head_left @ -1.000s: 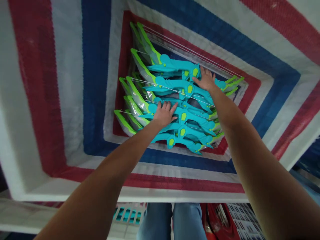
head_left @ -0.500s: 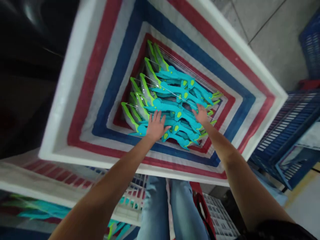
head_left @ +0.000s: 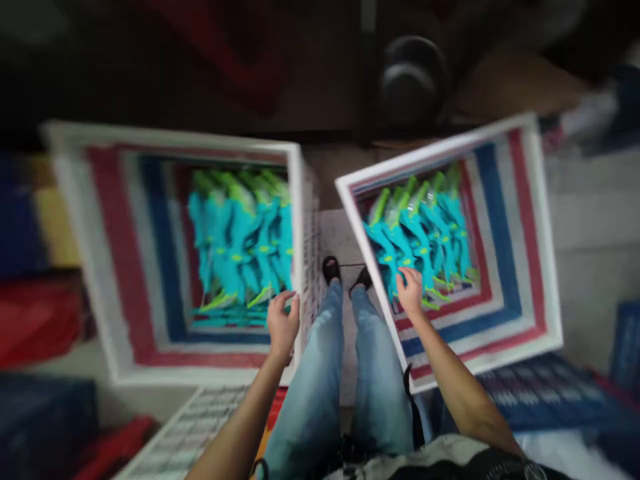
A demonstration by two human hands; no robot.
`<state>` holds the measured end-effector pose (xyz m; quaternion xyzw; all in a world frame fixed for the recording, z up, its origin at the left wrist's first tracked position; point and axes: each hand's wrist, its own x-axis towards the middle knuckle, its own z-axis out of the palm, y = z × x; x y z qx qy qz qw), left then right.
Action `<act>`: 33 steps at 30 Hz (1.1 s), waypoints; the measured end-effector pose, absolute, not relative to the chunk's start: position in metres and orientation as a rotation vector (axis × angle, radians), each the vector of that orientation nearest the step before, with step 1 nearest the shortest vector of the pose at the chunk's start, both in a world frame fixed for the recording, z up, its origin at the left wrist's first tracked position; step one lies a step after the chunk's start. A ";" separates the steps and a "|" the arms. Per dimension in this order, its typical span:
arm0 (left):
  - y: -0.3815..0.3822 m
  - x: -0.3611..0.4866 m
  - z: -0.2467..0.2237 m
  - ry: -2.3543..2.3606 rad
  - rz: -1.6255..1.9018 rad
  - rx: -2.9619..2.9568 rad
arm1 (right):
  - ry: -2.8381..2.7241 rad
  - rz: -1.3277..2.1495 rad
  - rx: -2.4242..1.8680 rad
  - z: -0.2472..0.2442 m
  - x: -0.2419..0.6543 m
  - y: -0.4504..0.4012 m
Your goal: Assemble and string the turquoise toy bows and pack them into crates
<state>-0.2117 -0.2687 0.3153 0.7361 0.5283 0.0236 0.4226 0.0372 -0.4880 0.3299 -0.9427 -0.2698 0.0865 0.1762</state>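
Observation:
My left hand (head_left: 283,325) hovers at the near right corner of the left crate (head_left: 113,257), beside its wall. Its fingers are curved with a gap to the thumb, and nothing shows between them. In that crate lie rows of turquoise and lime-green toy bows (head_left: 237,243), blurred by motion. Over the right crate (head_left: 533,267), my right hand (head_left: 411,292) is at the lower ends of a similar row of toy bows (head_left: 425,230). Its fingers are loosely bent and hold no bow that I can see; whether they touch one I cannot tell.
Between the two crates are my legs (head_left: 327,373) and a strip of floor (head_left: 345,230). Blue baskets (head_left: 545,393) stand at the lower right, a white slatted crate (head_left: 200,427) at the lower left. Red material (head_left: 40,323) lies far left.
My view has swung from one crate to two crates with my legs between them. My left hand has left the bows and is now by the left crate's wall; both hands are farther apart.

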 end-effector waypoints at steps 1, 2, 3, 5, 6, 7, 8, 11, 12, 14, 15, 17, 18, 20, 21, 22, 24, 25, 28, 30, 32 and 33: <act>-0.265 -0.233 0.308 1.423 0.062 1.775 | -0.877 0.205 -2.637 0.335 0.040 -0.463; -0.262 -0.252 0.299 1.511 0.063 1.704 | -1.002 0.173 -2.598 0.340 0.042 -0.434; -0.258 -0.270 0.290 1.582 0.060 1.637 | -1.141 0.158 -2.556 0.342 0.041 -0.402; -0.251 -0.298 0.270 1.677 0.049 1.528 | -1.442 0.172 -2.468 0.341 0.028 -0.333; -0.249 -0.309 0.259 1.703 0.044 1.488 | -1.608 0.208 -2.422 0.338 0.017 -0.299; -0.246 -0.318 0.247 1.719 0.037 1.456 | -1.785 0.265 -2.374 0.331 0.004 -0.265; -0.243 -0.325 0.235 1.725 0.027 1.431 | -1.967 0.340 -2.327 0.322 -0.010 -0.232; -0.228 -0.335 0.194 1.752 0.003 1.383 | -2.483 0.602 -2.198 0.275 -0.051 -0.147; -0.220 -0.337 0.178 1.768 0.001 1.373 | -2.620 0.665 -2.167 0.256 -0.063 -0.123; -0.197 -0.339 0.146 1.810 0.009 1.353 | -2.806 0.710 -2.138 0.216 -0.081 -0.082; -0.182 -0.341 0.130 1.832 0.019 1.350 | -2.858 0.702 -2.129 0.197 -0.088 -0.064; -0.147 -0.345 0.099 1.871 0.047 1.382 | -2.914 0.670 -2.100 0.161 -0.098 -0.036; -0.128 -0.347 0.084 1.884 0.066 1.413 | -2.933 0.664 -2.078 0.144 -0.102 -0.024; -0.091 -0.350 0.057 1.879 0.108 1.483 | -2.975 0.663 -2.027 0.113 -0.108 -0.006; -0.074 -0.350 0.044 1.856 0.130 1.508 | -2.991 0.656 -2.024 0.100 -0.111 0.001; -0.061 -0.349 0.034 1.828 0.150 1.517 | -2.999 0.643 -2.039 0.089 -0.113 0.006; -0.042 -0.346 0.018 1.791 0.189 1.505 | -3.016 0.607 -2.064 0.075 -0.117 0.013; -0.037 -0.346 0.013 1.796 0.213 1.481 | -3.030 0.593 -2.051 0.073 -0.119 0.014; -0.029 -0.356 0.012 1.915 0.322 1.373 | -3.070 0.579 -1.910 0.091 -0.120 0.012; -0.019 -0.371 0.016 2.013 0.392 1.339 | -3.107 0.562 -1.823 0.122 -0.116 0.002; -0.003 -0.385 0.017 2.034 0.400 1.366 | -3.167 0.542 -1.781 0.162 -0.110 -0.016; 0.007 -0.388 0.015 1.986 0.367 1.399 | -3.199 0.538 -1.781 0.184 -0.107 -0.029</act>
